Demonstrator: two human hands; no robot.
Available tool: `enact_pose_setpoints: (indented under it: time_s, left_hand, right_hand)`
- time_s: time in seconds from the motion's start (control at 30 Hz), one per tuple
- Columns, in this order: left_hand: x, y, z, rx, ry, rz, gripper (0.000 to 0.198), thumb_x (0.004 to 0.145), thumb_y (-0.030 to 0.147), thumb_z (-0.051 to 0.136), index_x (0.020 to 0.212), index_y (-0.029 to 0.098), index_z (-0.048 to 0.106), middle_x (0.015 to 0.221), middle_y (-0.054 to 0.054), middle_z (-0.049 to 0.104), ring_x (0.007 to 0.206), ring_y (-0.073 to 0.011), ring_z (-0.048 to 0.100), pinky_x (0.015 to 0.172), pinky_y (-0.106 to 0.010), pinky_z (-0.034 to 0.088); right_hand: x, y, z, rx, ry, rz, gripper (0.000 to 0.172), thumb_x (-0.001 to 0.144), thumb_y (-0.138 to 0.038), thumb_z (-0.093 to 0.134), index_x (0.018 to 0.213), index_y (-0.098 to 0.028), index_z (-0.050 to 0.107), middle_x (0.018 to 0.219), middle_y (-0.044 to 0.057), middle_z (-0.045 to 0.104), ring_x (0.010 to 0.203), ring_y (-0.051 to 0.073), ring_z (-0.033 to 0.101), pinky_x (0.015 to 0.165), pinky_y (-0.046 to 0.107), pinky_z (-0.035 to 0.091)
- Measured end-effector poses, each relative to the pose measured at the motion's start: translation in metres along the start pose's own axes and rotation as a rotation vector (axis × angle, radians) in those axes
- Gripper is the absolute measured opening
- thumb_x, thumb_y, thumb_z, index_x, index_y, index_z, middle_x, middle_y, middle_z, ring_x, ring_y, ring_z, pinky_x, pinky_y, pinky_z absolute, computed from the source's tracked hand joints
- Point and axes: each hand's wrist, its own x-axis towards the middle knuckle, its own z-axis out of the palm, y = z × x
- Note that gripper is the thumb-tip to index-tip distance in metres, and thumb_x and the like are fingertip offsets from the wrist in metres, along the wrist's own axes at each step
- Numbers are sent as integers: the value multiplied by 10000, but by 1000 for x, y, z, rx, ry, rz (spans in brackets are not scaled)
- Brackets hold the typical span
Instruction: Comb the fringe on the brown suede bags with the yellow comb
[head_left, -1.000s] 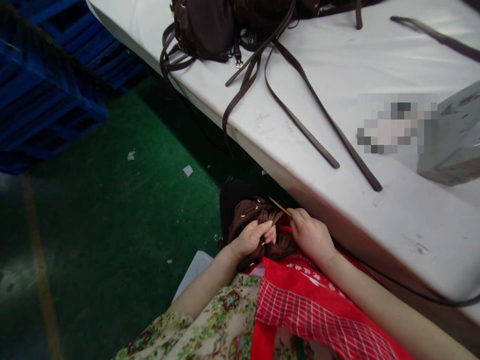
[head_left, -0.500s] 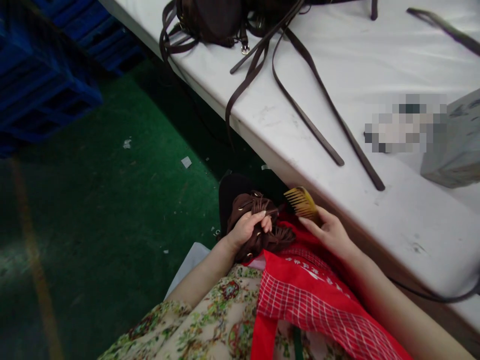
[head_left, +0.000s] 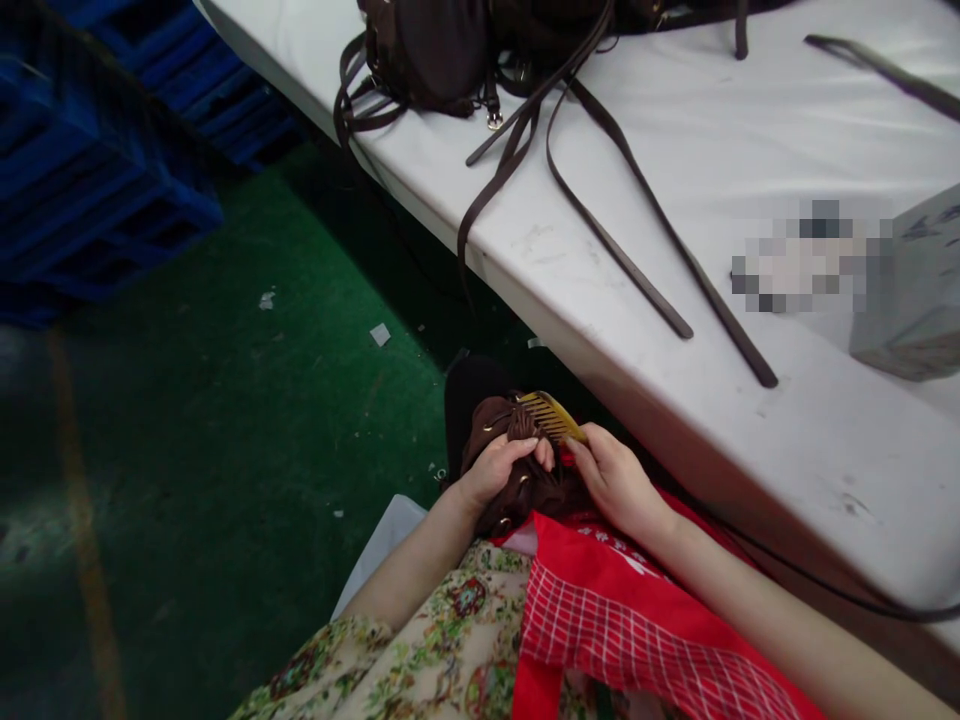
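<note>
My left hand (head_left: pixel 501 468) is closed around a brown fringed leather piece (head_left: pixel 501 425) resting on my lap. In my right hand (head_left: pixel 616 480) I pinch a yellow comb (head_left: pixel 551 416), whose teeth lie on the brown fringe just above my left fingers. Both hands sit close together below the edge of the white table (head_left: pixel 675 170), over a red checked apron (head_left: pixel 622 640).
On the table lie a dark brown bag (head_left: pixel 431 45) with long straps (head_left: pixel 637 250) trailing toward me, and a grey box (head_left: pixel 911 290) at the right. Blue plastic pallets (head_left: pixel 97 150) stand on the green floor (head_left: pixel 225 400) to the left. A thin black cord (head_left: pixel 847 600) hangs along the table's front edge.
My right hand lifted the comb away from the fringe to the right, then brought it back down onto the fringe by my left fingers. My left hand kept its hold.
</note>
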Motion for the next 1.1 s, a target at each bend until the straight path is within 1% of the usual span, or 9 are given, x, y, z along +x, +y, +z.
enact_pose_setpoints:
  time_s: [0.33, 0.43, 0.5, 0.57, 0.67, 0.77, 0.83, 1.0, 1.1]
  left_hand:
    - [-1, -1, -2, 1, -52, -16, 269, 831, 346, 507, 674, 131, 547, 687, -62, 562, 703, -177, 521, 754, -320, 394]
    - [-2, 0, -2, 13, -94, -33, 288, 849, 347, 488, 652, 139, 516, 656, -53, 543, 691, -169, 513, 744, -314, 386]
    - [-2, 0, -2, 27, -114, -43, 314, 864, 351, 468, 622, 151, 479, 612, -36, 508, 670, -160, 499, 726, -308, 381]
    - [-2, -1, -2, 42, -118, -36, 337, 873, 360, 458, 598, 166, 434, 568, -10, 455, 631, -147, 472, 693, -301, 378]
    - [1, -5, 0, 83, -104, -1, 369, 881, 385, 449, 580, 179, 392, 544, 17, 398, 581, -126, 430, 654, -293, 367]
    - [3, -10, 3, 164, -61, 9, 410, 884, 424, 435, 557, 183, 377, 540, 22, 384, 569, -118, 415, 645, -290, 358]
    - [0, -10, 5, 198, -35, 6, 428, 877, 441, 436, 540, 189, 360, 525, 25, 370, 557, -115, 405, 630, -288, 353]
    - [-15, -5, 10, 261, -113, -28, 420, 879, 464, 448, 577, 174, 417, 545, 20, 392, 530, -103, 376, 569, -274, 316]
    - [-18, -2, 9, 302, -49, -2, 445, 894, 495, 432, 608, 156, 468, 605, -9, 458, 588, -114, 428, 613, -272, 354]
  right_hand:
    - [7, -6, 8, -172, -33, -49, 248, 980, -287, 341, 820, -198, 508, 799, 35, 566, 733, 163, 570, 709, 276, 452]
    - [8, -7, 6, -409, -11, -60, 222, 979, -259, 348, 898, -183, 540, 873, 50, 594, 739, 161, 591, 665, 267, 445]
    - [8, -7, 2, -634, 32, -45, 199, 968, -227, 368, 1036, -182, 550, 985, 64, 611, 785, 174, 609, 629, 274, 434]
    - [9, -6, -3, -818, 65, -15, 244, 957, -200, 383, 1154, -199, 526, 1077, 69, 606, 839, 188, 619, 607, 280, 425]
    - [11, -4, -5, -929, 30, 68, 283, 955, -194, 378, 1200, -215, 517, 1103, 71, 604, 809, 181, 632, 570, 278, 415]
    - [14, 3, -1, -890, -58, 151, 290, 961, -219, 367, 1206, -218, 522, 1083, 76, 610, 758, 170, 640, 557, 266, 416]
    - [18, 13, -1, -799, -79, 190, 286, 960, -240, 370, 1193, -222, 534, 1069, 82, 619, 763, 178, 644, 584, 267, 429]
    - [25, 48, -15, -531, -9, 342, 277, 957, -277, 379, 906, -196, 638, 824, 97, 681, 738, 213, 644, 678, 303, 447]
    - [18, 51, -21, -408, 16, 316, 286, 962, -301, 367, 858, -183, 606, 793, 85, 687, 723, 198, 641, 671, 286, 442]
